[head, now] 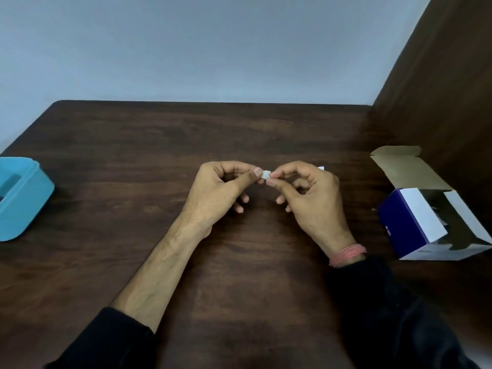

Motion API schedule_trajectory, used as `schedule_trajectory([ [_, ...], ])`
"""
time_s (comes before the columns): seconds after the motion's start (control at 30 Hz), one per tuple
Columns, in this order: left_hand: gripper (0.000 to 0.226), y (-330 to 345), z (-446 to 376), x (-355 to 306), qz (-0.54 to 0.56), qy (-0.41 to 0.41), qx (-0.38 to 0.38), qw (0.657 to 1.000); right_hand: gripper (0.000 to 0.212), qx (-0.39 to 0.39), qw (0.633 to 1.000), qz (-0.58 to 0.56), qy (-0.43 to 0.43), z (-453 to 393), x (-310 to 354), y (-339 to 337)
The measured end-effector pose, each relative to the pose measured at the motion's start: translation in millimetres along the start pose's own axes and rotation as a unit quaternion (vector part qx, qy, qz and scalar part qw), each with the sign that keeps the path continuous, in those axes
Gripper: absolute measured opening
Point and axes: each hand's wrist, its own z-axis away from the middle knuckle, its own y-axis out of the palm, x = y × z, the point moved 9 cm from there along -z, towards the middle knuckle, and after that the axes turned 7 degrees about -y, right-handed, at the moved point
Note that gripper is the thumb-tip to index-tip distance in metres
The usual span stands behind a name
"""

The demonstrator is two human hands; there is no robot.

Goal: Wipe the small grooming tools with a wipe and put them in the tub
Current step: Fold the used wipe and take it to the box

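At the centre of the frame both hands meet above the dark wooden desk (133, 145). The left hand (213, 193) and the right hand (311, 201) each pinch, between thumb and forefinger, a small white folded piece (265, 174) held between them; it looks like the wipe, perhaps wrapped round a very small tool, though nothing of a tool itself shows. So each grip is clamped on that white piece, with the other fingers loosely curled beneath.

The blue tub (29, 195) sits at the left edge of the frame, well apart from the hands. Something dark lies in it, too cut off to name, so I cannot tell whether any tool is already put away. At the right edge an open blue-and-white carton (415, 222) lies with its flaps folded back; its inside is shadowed. A scrap of white (321, 168) peeks out just behind the right hand.

By my reading the task is early or in mid-course: wiping is in hand, and carrying the piece across to the tub is not yet done.
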Motion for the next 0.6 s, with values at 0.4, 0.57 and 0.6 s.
schedule_trajectory([
  [0.4,0.015,-7,-3,1,0.085,-0.016,0.010,0.996,0.009,0.024,0.994,0.043,-0.093,1,15,6],
  [0.57,0.014,-3,0,-1,0.071,0.016,0.010,0.997,0.002,0.011,0.998,-0.060,-0.013,3,5,5],
  [0.6,0.014,-1,0,-3,0.060,0.025,0.014,0.998,0.002,0.010,0.997,-0.076,-0.003,2,4,5],
])
